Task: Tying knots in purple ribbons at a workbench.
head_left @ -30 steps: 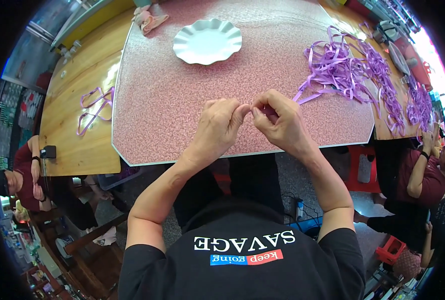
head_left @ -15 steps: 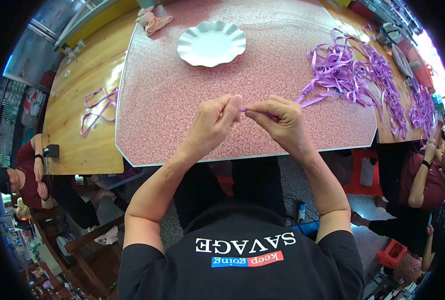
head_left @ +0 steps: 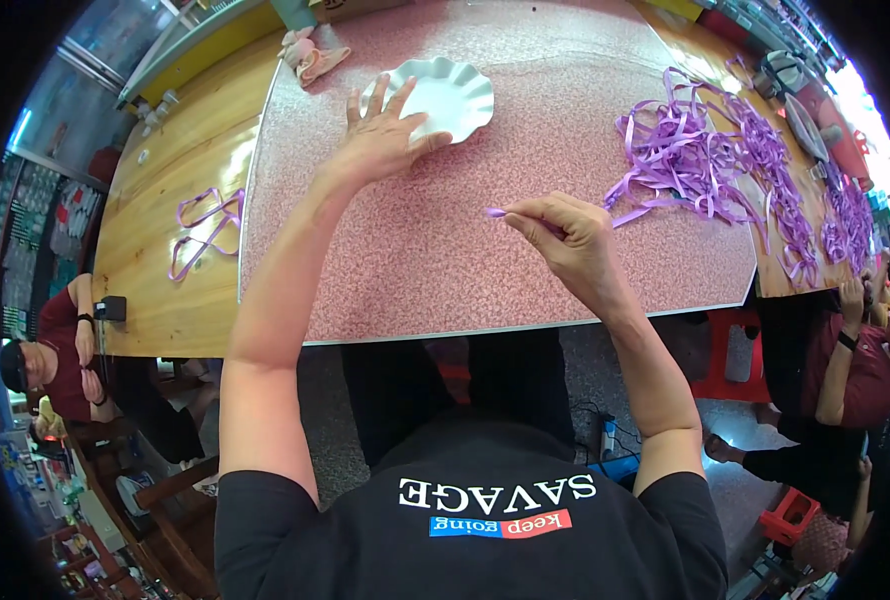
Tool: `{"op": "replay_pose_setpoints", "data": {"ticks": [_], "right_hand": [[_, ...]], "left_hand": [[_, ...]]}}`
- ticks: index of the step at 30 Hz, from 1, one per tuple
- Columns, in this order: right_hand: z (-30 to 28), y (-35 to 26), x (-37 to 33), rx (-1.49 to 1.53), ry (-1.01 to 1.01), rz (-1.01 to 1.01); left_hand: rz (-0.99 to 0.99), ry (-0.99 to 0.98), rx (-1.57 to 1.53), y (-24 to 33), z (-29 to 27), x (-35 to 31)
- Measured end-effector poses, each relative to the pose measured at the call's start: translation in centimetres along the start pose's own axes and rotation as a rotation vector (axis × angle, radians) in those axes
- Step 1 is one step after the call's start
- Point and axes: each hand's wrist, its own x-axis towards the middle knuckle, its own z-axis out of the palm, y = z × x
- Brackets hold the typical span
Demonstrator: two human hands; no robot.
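Observation:
My left hand [head_left: 385, 135] is spread over the left rim of a white plate with a wavy edge [head_left: 455, 95]. Its fingers are apart and it grips nothing; whether it touches the plate I cannot tell. Above the middle of the pink speckled table mat, my right hand [head_left: 570, 235] pinches a purple ribbon [head_left: 495, 212] between thumb and fingertips. A short end of that ribbon sticks out to the left of the pinch. To the right lies a tangled heap of purple ribbons [head_left: 685, 150].
Another ribbon [head_left: 205, 235] lies on the wooden table at left. Cloth items [head_left: 312, 58] rest behind the plate's left. More ribbons [head_left: 790, 220] trail to the right. Co-workers sit at left [head_left: 60, 345] and right [head_left: 860, 355]. A red stool [head_left: 730, 355] stands below the table edge.
My left hand has let go of the ribbon and moved forward and left to the plate, opening its fingers. My right hand still pinches the ribbon in about the same place.

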Motion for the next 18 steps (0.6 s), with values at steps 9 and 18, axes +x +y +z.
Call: {"op": "replay_pose_setpoints", "data": {"ticks": [9,18], "right_hand": [[-0.2,-1.3,1.1,-0.073,0.015,-0.096],[0.9,-1.5,0.8,-0.126,0.041,-0.122]], "left_hand": [[0.077,0.172,-1.210,7.5,-2.6,-9.0],[-0.040,0.147,-1.328,10.1,-1.2,-11.1]]}}
